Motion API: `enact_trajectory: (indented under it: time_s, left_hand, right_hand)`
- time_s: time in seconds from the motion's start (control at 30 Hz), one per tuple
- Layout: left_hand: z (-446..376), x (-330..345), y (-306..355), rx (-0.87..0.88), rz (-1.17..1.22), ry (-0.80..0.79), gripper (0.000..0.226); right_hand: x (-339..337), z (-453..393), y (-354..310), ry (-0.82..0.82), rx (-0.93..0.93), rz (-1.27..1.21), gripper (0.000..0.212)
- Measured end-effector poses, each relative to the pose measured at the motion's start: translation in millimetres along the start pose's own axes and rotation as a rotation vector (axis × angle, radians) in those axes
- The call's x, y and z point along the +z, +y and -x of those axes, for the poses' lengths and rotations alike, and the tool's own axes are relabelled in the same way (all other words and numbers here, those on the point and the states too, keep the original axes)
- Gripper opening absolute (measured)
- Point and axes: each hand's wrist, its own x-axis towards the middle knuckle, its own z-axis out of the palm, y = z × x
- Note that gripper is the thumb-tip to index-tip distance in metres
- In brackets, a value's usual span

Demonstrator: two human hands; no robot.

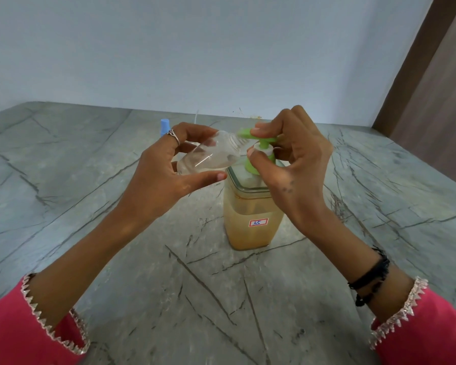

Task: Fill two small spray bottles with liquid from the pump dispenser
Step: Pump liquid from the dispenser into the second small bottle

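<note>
The left hand (166, 164) curls round a clear spray bottle (208, 155), tipped nearly flat, mouth toward three o'clock against the green pump spout (244, 134) (presumably to catch liquid). The right hand (291, 156) pinches the pump head atop the dispenser (252, 222). A blue cap (165, 126) shows at ten o'clock.

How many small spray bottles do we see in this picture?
2. One clear bottle is tilted in the left hand at the pump spout. A blue-capped one stands behind that hand, mostly hidden.
</note>
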Motion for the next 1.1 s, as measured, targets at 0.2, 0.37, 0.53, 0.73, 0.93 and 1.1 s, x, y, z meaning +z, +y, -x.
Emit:
enact_trajectory:
  time_s: [0.2, 0.37, 0.53, 0.73, 0.93, 1.1]
  left_hand:
    - [0.4, 1.6, 1.0, -0.011, 0.019, 0.014, 0.048]
    - [0.1, 0.7, 4.0, -0.005, 0.02, 0.027, 0.05]
    - [0.4, -0.2, 3.4, -0.003, 0.027, 0.023, 0.049]
    - [0.4, 0.1, 0.0, -0.025, 0.027, 0.014, 0.049]
    - [0.5, 0.5, 1.2, -0.02, 0.024, 0.007, 0.048]
    - [0.5, 1.0, 1.2, -0.021, 0.049, 0.013, 0.048]
  right_hand:
    - [1.1, 5.6, 3.6, -0.031, -0.04, 0.014, 0.026]
    - [1.4, 7.0, 6.7, -0.036, -0.105, 0.074, 0.025]
    - [2.0, 8.2, 7.3, -0.011, -0.096, 0.054, 0.027]
    - [1.0, 2.4, 6.0, -0.012, -0.082, 0.082, 0.016]
    - [1.6, 5.2, 6.9, -0.034, -0.092, 0.1, 0.016]
    - [3.0, 8.1, 7.6, -0.041, -0.134, 0.117, 0.025]
